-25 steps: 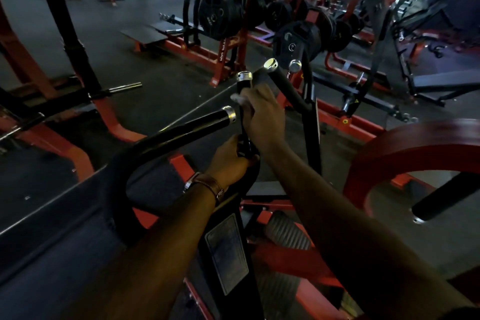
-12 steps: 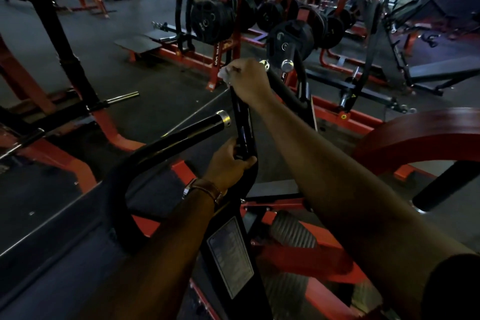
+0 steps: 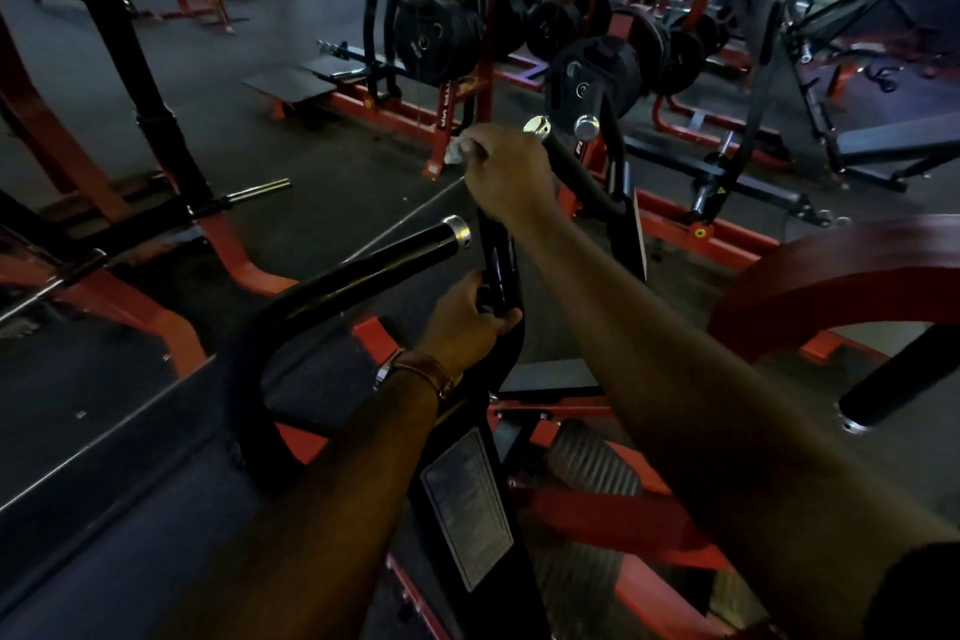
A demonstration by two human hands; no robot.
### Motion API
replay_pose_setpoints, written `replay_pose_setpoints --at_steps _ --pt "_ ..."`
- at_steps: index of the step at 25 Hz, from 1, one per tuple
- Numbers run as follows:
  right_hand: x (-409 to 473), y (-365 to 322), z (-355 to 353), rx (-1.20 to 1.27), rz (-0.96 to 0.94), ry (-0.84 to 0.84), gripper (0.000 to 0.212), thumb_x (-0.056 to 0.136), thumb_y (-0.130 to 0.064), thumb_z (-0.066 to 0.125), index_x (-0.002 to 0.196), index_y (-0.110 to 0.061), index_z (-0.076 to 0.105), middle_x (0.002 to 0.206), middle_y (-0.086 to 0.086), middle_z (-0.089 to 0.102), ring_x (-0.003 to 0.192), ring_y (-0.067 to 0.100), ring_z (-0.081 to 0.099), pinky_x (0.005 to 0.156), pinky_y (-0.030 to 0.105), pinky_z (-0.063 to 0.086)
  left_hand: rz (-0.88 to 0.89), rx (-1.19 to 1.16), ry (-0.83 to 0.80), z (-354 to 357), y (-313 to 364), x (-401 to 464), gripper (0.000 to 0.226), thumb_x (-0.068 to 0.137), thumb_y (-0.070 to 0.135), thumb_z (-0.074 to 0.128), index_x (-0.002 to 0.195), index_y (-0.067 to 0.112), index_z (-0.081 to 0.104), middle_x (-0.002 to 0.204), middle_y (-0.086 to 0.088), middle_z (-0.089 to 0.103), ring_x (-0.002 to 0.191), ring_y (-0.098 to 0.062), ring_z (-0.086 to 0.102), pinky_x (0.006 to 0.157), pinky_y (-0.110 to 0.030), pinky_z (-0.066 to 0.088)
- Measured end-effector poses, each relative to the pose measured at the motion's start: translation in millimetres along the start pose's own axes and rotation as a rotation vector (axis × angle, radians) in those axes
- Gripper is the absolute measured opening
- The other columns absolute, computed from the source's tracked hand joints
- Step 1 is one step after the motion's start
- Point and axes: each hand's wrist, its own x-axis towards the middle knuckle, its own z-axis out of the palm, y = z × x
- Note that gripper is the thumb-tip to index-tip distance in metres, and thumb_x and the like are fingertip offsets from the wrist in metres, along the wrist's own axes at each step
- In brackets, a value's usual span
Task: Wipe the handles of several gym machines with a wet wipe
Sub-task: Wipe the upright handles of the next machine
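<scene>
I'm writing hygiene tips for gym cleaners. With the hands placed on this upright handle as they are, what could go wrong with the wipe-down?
1. The left hand grips the lower part of the upright handle, so that stretch may go unwiped unless it shifts.
2. The wet wipe is bunched in the right hand with only a corner showing; contact could be patchy.
3. The neighbouring side handle and angled handle could be overlooked.
</scene>
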Motion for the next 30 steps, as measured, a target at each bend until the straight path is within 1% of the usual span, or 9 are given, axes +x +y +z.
replay_pose_setpoints --at_steps 2,4,9,11,16,20,24,27,30 --pt "22 -3 -9 -0.080 0.100 -0.237 0.020 0.097 -0.014 0.052 0.098 -0.005 0.070 0.096 0.005 0.072 0.076 0.009 0.064 0.070 0.021 0.053 -0.009 0.003 0.010 0 1 0 0.042 0.088 0.014 0.075 0.126 0.020 0.060 0.114 0.001 0.068 0.103 -0.016 0.065 0.091 -0.035 0.055" --pt "31 -3 -11 0.358 0.446 -0.283 0.023 0.095 -0.009 0.054 0.104 0.008 0.067 0.085 0.018 0.067 0.066 0.025 0.064 0.064 0.036 0.058 -0.016 -0.001 0.010 0 1 -1 0.038 0.087 0.014 0.076 0.122 0.018 0.063 0.111 -0.001 0.070 0.103 -0.019 0.067 0.090 -0.035 0.055" --pt "-10 5 2 1.118 0.847 0.028 0.022 0.099 -0.008 0.050 0.092 0.006 0.066 0.070 0.017 0.064 0.060 0.025 0.065 0.077 0.044 0.061 -0.081 0.106 -0.026 -2 -1 -2 0.012 0.092 0.025 0.072 0.087 0.014 0.070 0.092 -0.012 0.073 0.072 -0.005 0.067 0.052 -0.026 0.053" --pt "-40 6 6 0.952 0.834 0.152 0.031 0.099 -0.022 0.058 0.076 -0.002 0.068 0.064 0.010 0.065 0.058 0.018 0.064 0.068 0.032 0.060 -0.080 0.169 -0.021 -3 0 -4 0.022 0.093 0.028 0.071 0.075 0.016 0.069 0.076 -0.005 0.071 0.054 -0.002 0.060 0.044 -0.013 0.039" --pt "-90 13 -2 0.366 0.714 0.178 0.040 0.098 -0.030 0.060 0.062 -0.012 0.061 0.058 -0.004 0.056 0.046 -0.003 0.050 0.042 0.004 0.033 -0.060 0.349 -0.003 -4 5 -10 0.038 0.094 0.037 0.067 0.087 0.000 0.075 0.081 -0.009 0.071 0.075 -0.021 0.068 0.059 -0.021 0.046" --pt "-46 -7 -3 0.439 0.634 0.286 0.022 0.094 -0.019 0.064 0.078 -0.009 0.073 0.070 -0.001 0.067 0.061 0.006 0.063 0.053 0.018 0.046 -0.114 0.348 0.072 -3 9 -18 0.052 0.090 0.047 0.070 0.072 -0.002 0.069 0.058 -0.002 0.059 0.049 -0.010 0.053 0.058 -0.022 0.042" --pt "-90 -4 13 0.173 0.442 0.283 0.017 0.096 -0.022 0.063 0.100 -0.010 0.075 0.089 0.001 0.074 0.079 0.004 0.066 0.063 0.008 0.048 -0.068 0.510 0.017 -9 11 -29 0.044 0.093 0.039 0.067 0.074 -0.001 0.069 0.068 -0.003 0.063 0.070 -0.019 0.065 0.066 -0.027 0.046" --pt "-139 7 21 0.161 0.557 0.349 0.031 0.096 -0.033 0.063 0.086 -0.008 0.077 0.069 0.004 0.069 0.071 0.017 0.068 0.067 0.033 0.054 -0.026 0.521 -0.063 -17 6 -37 0.025 0.087 0.030 0.073 0.083 0.006 0.078 0.085 -0.009 0.076 0.082 -0.023 0.073 0.075 -0.031 0.057" --pt "-186 7 27 0.107 0.678 0.325 0.041 0.096 -0.037 0.062 0.069 -0.008 0.073 0.054 -0.003 0.049 0.059 0.011 0.052 0.057 0.026 0.036 0.062 0.557 -0.062 -20 -2 -46 0.029 0.081 0.041 0.078 0.082 0.012 0.080 0.081 -0.008 0.076 0.083 -0.024 0.073 0.070 -0.027 0.055"
